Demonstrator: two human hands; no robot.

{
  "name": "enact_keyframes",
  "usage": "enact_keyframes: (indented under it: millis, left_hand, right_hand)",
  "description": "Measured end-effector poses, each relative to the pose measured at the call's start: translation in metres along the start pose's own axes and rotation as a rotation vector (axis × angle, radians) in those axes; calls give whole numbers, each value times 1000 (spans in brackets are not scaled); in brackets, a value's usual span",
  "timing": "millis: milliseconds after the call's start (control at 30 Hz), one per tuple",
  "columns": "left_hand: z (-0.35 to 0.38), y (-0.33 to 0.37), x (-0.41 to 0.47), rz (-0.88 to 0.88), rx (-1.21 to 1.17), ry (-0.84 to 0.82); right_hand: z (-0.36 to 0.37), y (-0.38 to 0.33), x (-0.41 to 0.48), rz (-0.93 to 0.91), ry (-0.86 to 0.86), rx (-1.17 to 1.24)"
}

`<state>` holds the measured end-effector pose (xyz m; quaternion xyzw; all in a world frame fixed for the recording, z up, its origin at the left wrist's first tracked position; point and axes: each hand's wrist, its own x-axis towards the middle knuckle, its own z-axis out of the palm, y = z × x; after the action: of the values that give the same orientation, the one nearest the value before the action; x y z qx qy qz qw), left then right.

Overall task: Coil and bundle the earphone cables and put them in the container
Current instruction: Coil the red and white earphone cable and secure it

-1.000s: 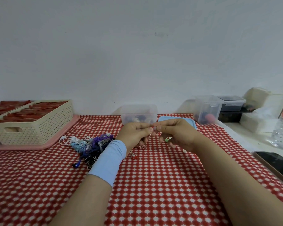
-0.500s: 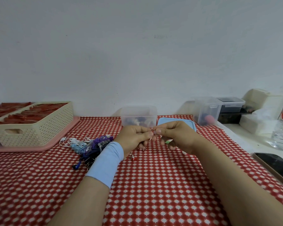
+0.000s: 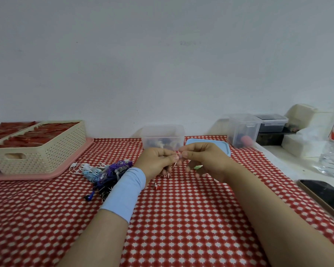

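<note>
Left hand [image 3: 156, 160] and right hand [image 3: 202, 158] pinch one thin red-white earphone cable [image 3: 163, 175] — fingertips meeting.

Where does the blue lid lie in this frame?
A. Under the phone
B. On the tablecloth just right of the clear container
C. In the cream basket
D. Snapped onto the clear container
B: the blue lid lies flat on the tablecloth beside the open clear container, partly hidden by the right hand.

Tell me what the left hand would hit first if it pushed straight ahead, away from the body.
Probably the clear plastic container, which stands just beyond the left hand on the tablecloth. How far apart they are is hard to judge from this view.
</note>
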<state>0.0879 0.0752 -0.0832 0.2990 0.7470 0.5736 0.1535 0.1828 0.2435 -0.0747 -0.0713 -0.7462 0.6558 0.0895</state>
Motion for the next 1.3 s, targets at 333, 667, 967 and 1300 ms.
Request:
enact_keyframes:
  millis: [333, 667, 967, 1300]
  left_hand:
    - [3, 4, -5, -28, -69, -15]
    - [3, 6, -5, -103, -143, -1]
    - [4, 7, -6, -86, -141, 12]
    - [-1, 9, -7, 21, -167, -26]
  right_hand:
    - [2, 1, -1, -143, 67, -123]
    - [5, 4, 3, -243, 123, -284]
    - [7, 0, 0, -257, 128, -266]
    - [1, -2, -5, -10, -47, 165]
